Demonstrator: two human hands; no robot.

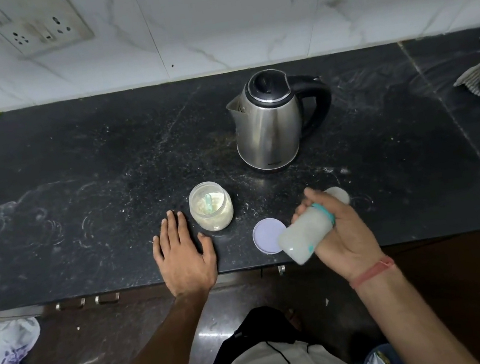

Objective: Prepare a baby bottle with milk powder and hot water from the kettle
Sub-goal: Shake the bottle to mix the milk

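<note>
Head view: right hand (345, 228) grips cloudy plastic bottle (303, 234); left hand (183, 250) flat on speckled counter (74, 176).

Steel electric kettle (270, 120) at back of black stone tabletop (74, 176). Clear plastic powder jar (211, 206) in front-left of it; round lilac lid (267, 235) right of jar, near front edge.

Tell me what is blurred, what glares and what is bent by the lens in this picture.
Head view: the bottle in the right hand is smeared by motion blur, while the left hand, flat on the counter, is sharp; the kettle shows soft bright streaks of reflection; the wide lens bows the counter's front edge and tilts the wall socket.
</note>
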